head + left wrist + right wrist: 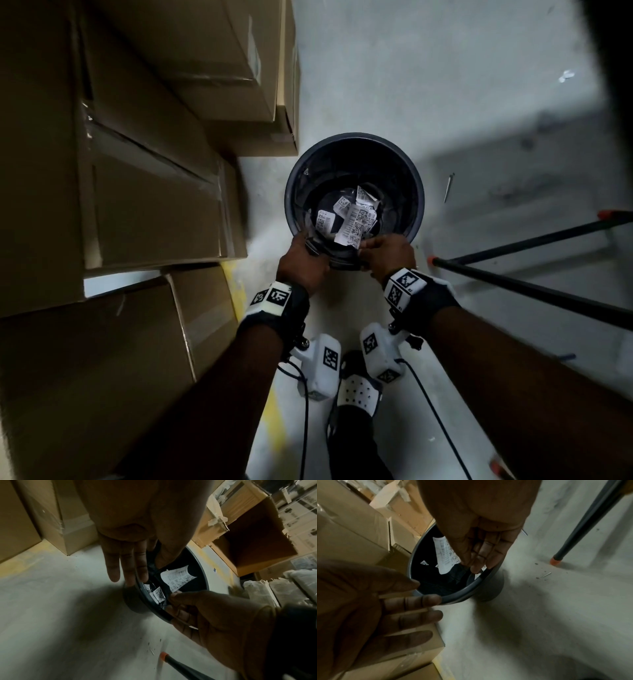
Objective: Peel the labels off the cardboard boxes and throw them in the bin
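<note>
over the bin (354, 144), label (356, 222) at right hand (388, 255) fingertips.

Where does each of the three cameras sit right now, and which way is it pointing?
Head: worn high, looking straight down at the bin, boxes alongside; both forearms, left hand and right hand show.
Left wrist: looks along the left hand's straight fingers across the bin rim; right hand opposite.
Right wrist: looks along the right hand's fingers into the bin; left hand lower left.
Shared: all show the bin and a white label.
</note>
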A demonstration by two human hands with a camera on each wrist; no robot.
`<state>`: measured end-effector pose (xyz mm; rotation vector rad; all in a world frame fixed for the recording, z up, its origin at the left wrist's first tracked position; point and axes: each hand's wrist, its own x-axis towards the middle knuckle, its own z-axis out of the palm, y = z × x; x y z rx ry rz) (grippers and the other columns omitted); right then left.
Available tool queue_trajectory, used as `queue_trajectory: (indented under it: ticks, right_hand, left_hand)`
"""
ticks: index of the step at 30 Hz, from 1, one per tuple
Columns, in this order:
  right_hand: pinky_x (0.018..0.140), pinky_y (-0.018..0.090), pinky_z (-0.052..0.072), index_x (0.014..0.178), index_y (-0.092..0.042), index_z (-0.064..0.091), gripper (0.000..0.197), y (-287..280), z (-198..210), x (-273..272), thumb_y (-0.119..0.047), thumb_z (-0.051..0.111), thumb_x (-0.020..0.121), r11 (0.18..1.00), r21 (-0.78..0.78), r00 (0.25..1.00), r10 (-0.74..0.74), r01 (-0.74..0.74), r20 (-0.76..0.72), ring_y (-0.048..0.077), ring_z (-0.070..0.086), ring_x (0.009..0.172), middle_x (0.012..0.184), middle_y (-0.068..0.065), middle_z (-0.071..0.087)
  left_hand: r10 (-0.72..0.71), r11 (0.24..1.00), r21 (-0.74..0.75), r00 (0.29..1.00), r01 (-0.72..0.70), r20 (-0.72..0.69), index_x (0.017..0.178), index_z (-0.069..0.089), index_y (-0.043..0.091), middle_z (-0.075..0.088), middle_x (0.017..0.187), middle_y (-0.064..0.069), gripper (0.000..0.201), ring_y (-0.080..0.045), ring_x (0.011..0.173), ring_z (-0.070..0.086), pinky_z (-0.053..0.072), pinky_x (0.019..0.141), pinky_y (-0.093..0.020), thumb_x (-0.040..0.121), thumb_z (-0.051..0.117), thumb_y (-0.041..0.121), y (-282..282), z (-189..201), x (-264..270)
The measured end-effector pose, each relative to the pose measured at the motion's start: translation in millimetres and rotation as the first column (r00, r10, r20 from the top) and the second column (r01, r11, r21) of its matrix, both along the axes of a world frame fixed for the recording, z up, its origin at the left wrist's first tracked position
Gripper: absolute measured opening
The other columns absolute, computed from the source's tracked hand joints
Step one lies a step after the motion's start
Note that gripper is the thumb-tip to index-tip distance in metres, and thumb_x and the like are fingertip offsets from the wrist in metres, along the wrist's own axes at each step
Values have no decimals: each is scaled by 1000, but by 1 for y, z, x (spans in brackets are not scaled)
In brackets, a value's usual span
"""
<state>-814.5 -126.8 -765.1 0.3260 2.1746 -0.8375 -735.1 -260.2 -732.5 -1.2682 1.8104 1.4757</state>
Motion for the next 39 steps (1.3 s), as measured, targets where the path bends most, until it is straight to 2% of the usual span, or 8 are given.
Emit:
queue_trajectory:
  ticks: [4, 7, 9, 16, 21, 24, 27, 39]
  right_hand:
    - [77, 46, 61, 59, -30, 68, 26, 0, -5, -2, -26, 78, 83, 997, 23, 996, 79, -79, -32, 23, 73, 73, 78, 0, 75]
    - [79, 44, 60, 78, -30, 76, 10, -1, 0, -5, -38, 74, 84, 982, 75, 980, 180, -173, -90, 24, 72, 80, 82, -1, 75]
    - [82, 40, 58, 89, -30, 78, 15, -1, 3, -8, -44, 73, 84, 957, 153, 957, 264, -245, -120, 24, 71, 87, 90, 0, 75]
    - [72, 34, 50, 87, -24, 75, 45, -4, 8, -23, -67, 71, 77, 908, 242, 916, 380, -342, -131, 32, 68, 89, 92, 8, 71]
    - [73, 33, 44, 76, -26, 69, 33, -5, 4, -28, -58, 69, 82, 927, 200, 933, 343, -317, -112, 32, 66, 94, 86, 7, 65]
    - [73, 31, 42, 88, -24, 75, 23, -5, 0, -29, -45, 67, 89, 930, 183, 933, 341, -318, -112, 31, 66, 96, 87, 6, 65]
    - [75, 30, 42, 98, -24, 76, 18, -6, -4, -29, -34, 62, 94, 925, 177, 925, 359, -335, -123, 32, 66, 102, 104, 9, 72]
    - [85, 30, 48, 108, -29, 73, 21, -4, 22, -14, -30, 60, 91, 944, 126, 942, 317, -304, -109, 26, 65, 107, 116, 2, 71]
  left_hand:
    - [-24, 998, -55, 1000, 23, -5, 138, 45, 40, 69, 115, -16, 73, -39, 107, 65, 54, 92, -53, 65, 53, 44, 4, -4, 3]
    - [-71, 994, -89, 997, 70, -6, 139, 48, 33, 70, 116, -14, 62, -35, 108, 65, 52, 96, -45, 80, 65, 33, 5, -8, 5]
    - [-84, 991, -109, 996, 82, -11, 139, 48, 32, 70, 117, -12, 56, -33, 108, 65, 51, 97, -41, 86, 67, 27, 5, -12, 6]
    - [-126, 982, -141, 992, 124, -2, 138, 48, 33, 70, 117, -9, 55, -30, 111, 63, 48, 95, -33, 88, 66, 23, 4, -24, 8]
    - [-137, 978, -160, 991, 135, -1, 137, 50, 33, 71, 114, -9, 55, -29, 111, 63, 47, 94, -30, 87, 66, 20, 2, -25, 7]
    - [-141, 977, -161, 990, 137, -9, 137, 52, 31, 71, 115, -8, 53, -28, 111, 63, 46, 92, -28, 87, 68, 20, 2, -24, 7]
    - [-153, 976, -160, 988, 148, -19, 136, 53, 29, 72, 113, -6, 52, -25, 110, 64, 43, 88, -22, 88, 68, 17, 2, -22, 6]
    - [-235, 952, -202, 972, 228, -12, 107, 67, 23, 70, 116, -7, 18, -28, 113, 61, 45, 94, -27, 91, 61, 16, 3, 14, -3]
